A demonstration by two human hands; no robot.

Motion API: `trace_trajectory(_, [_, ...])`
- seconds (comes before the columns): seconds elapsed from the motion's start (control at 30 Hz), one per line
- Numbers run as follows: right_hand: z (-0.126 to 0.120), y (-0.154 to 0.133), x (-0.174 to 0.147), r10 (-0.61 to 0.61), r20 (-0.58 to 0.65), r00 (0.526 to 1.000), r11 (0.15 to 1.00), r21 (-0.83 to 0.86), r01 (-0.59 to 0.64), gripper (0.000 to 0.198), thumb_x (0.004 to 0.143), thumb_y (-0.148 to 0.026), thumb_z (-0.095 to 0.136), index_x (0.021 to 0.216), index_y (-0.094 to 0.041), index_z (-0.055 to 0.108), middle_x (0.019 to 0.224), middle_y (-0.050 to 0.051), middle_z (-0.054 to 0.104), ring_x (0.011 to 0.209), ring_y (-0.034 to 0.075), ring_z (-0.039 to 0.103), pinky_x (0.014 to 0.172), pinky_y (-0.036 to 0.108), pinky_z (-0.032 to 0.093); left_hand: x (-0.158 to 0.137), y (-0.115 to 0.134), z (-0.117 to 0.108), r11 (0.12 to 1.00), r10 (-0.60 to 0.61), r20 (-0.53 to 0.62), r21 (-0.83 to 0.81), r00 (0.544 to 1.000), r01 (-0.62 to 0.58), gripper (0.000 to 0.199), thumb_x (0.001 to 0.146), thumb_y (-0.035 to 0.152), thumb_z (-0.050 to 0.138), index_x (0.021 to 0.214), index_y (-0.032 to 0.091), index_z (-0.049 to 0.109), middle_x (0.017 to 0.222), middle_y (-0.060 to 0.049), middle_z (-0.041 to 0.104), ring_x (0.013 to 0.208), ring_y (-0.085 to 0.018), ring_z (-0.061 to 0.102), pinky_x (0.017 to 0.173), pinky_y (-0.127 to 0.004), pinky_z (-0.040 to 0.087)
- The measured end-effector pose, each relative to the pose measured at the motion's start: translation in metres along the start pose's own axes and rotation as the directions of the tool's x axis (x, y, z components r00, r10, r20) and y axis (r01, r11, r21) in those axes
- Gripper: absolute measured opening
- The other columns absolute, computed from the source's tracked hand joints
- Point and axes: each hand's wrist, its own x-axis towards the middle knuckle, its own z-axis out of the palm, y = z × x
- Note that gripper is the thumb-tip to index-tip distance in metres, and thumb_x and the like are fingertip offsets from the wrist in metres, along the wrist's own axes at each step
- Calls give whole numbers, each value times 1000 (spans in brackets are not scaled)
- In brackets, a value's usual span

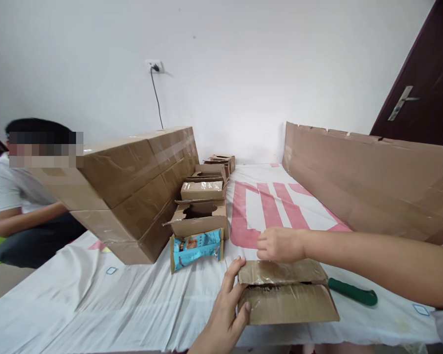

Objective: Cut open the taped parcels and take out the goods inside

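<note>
A small brown cardboard box lies in front of me, with two top flaps and a dark gap between them. My left hand grips its left end, thumb on the near side and fingers at the far corner. Just above the far edge is my right hand, its fingers curled together; whatever may be in them is hidden. A green handle sticks out at the box's right side, the rest of that tool out of sight. Left of the box lies a blue snack packet.
A row of small cardboard boxes, several with cut-out openings, runs back beside a taped stack of larger cartons. A tall cardboard panel stands on the right. At far left a person crouches behind the stack.
</note>
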Motion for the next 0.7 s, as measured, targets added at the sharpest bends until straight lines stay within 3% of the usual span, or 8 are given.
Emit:
trace_trajectory(0.07, [0, 0, -1, 277, 26, 960, 936, 216, -276, 15, 89, -14, 52, 92, -15, 66, 87, 7, 70, 76, 17, 61, 63, 28, 41, -2, 2, -2, 1000, 14, 9, 8, 1000, -14, 44, 93, 31, 44, 137, 27, 42, 158, -10, 16, 145, -32, 15, 115, -55, 23])
trace_trajectory(0.13, [1, -3, -2, 465, 133, 875, 748, 469, -469, 21, 90, -16, 51, 104, -16, 66, 93, 6, 72, 78, 16, 64, 65, 26, 44, -4, 4, -2, 1000, 28, 10, 11, 1000, -28, 48, 93, 29, 46, 140, 28, 38, 157, -11, 18, 145, -32, 16, 116, -54, 23])
trace_trajectory(0.23, [6, -11, 0, 453, 323, 831, 493, 686, -535, 26, 89, -17, 51, 110, -18, 67, 100, 5, 73, 86, 16, 66, 70, 24, 46, -7, 4, -2, 998, 52, 6, 25, 999, -52, 49, 92, 28, 47, 140, 28, 37, 156, -11, 21, 146, -32, 16, 115, -55, 24])
trace_trajectory(0.4, [12, -19, 13, 464, 355, 812, 328, 782, -530, 21, 84, -20, 58, 100, -16, 71, 95, 4, 73, 82, 15, 64, 67, 21, 44, -8, 1, 1, 991, 119, -32, 60, 992, -117, 44, 90, 24, 47, 134, 24, 42, 154, -13, 24, 145, -33, 19, 114, -56, 28])
trace_trajectory(0.47, [9, -20, 18, 466, 360, 808, 305, 792, -529, 18, 80, -20, 63, 96, -15, 71, 89, 3, 73, 78, 13, 63, 64, 20, 44, -10, 0, 1, 987, 146, -44, 79, 988, -143, 37, 89, 22, 48, 126, 23, 47, 154, -12, 24, 145, -32, 20, 113, -56, 29])
trace_trajectory(0.53, [3, -21, 22, 453, 364, 814, 341, 772, -536, 16, 78, -20, 65, 92, -14, 71, 86, 3, 72, 75, 13, 62, 61, 19, 42, -12, 0, 1, 983, 160, -40, 102, 986, -155, 30, 89, 20, 48, 119, 22, 51, 155, -12, 23, 145, -32, 19, 113, -55, 31])
trace_trajectory(0.7, [-17, -30, 26, 427, 368, 826, 619, 547, -564, 19, 81, -19, 56, 95, -16, 68, 88, 6, 73, 77, 18, 64, 55, 22, 35, -15, 3, 0, 975, 173, -35, 148, 984, -166, 34, 91, 24, 45, 125, 19, 49, 152, -16, 26, 145, -33, 19, 112, -55, 33])
